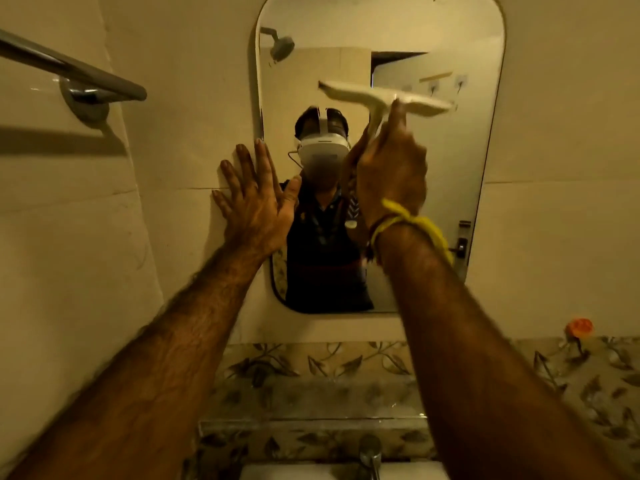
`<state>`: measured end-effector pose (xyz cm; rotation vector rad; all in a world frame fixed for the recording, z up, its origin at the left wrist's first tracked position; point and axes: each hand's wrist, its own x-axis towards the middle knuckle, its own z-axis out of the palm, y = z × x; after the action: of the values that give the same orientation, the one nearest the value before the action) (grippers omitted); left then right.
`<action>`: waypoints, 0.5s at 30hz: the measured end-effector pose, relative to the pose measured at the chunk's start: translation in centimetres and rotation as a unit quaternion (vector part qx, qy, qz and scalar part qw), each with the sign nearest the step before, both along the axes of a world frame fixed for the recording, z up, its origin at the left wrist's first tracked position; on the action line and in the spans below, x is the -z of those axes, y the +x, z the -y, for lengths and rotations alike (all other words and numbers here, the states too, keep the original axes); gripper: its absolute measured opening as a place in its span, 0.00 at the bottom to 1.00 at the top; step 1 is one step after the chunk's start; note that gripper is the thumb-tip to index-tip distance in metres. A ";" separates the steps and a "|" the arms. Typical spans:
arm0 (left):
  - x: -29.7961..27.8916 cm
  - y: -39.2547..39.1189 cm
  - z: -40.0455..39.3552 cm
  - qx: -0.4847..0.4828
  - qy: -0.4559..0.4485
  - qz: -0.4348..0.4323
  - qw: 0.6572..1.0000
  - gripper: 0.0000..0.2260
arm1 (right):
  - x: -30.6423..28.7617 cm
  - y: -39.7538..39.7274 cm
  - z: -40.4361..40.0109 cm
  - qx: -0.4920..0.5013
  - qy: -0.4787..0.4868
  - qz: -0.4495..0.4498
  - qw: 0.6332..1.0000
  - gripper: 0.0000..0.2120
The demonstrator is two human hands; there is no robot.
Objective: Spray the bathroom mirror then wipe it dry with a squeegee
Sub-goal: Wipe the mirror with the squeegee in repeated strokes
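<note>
The rounded bathroom mirror [433, 188] hangs on the beige tiled wall straight ahead. My right hand [391, 168] is closed around the handle of a white squeegee [349, 93], whose blade lies slightly tilted against the upper middle of the glass. A yellow thread is tied around that wrist. My left hand [256, 199] is spread flat, fingers apart, on the wall at the mirror's left edge, holding nothing. No spray bottle is in view.
A chrome towel bar [69, 69] sticks out from the wall at the upper left. Below the mirror runs a leaf-patterned tile band with a glass shelf [311, 422], a tap [370, 453] and the white basin. An orange object [579, 328] sits at the right.
</note>
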<state>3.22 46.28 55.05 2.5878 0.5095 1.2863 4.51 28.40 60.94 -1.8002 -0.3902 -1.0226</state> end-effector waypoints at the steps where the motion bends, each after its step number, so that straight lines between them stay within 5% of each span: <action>1: 0.7 -0.5 -0.1 0.016 -0.007 -0.006 1.000 0.38 | 1.9 0.3 -0.5 -0.001 0.021 0.006 1.000 0.24; 7: 6.7 -3.5 0.4 0.069 -0.025 -0.070 0.995 0.33 | 17.3 -2.7 -1.8 0.022 -0.024 -0.096 0.995 0.27; 15: 14.0 -6.8 2.2 0.049 -0.054 -0.140 0.988 0.33 | 22.9 -6.0 -3.5 -0.024 -0.145 -0.222 0.964 0.26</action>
<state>-3.53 44.09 41.06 2.6769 0.4759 0.8451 -1.54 31.89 38.00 -2.2043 -0.3132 -0.5186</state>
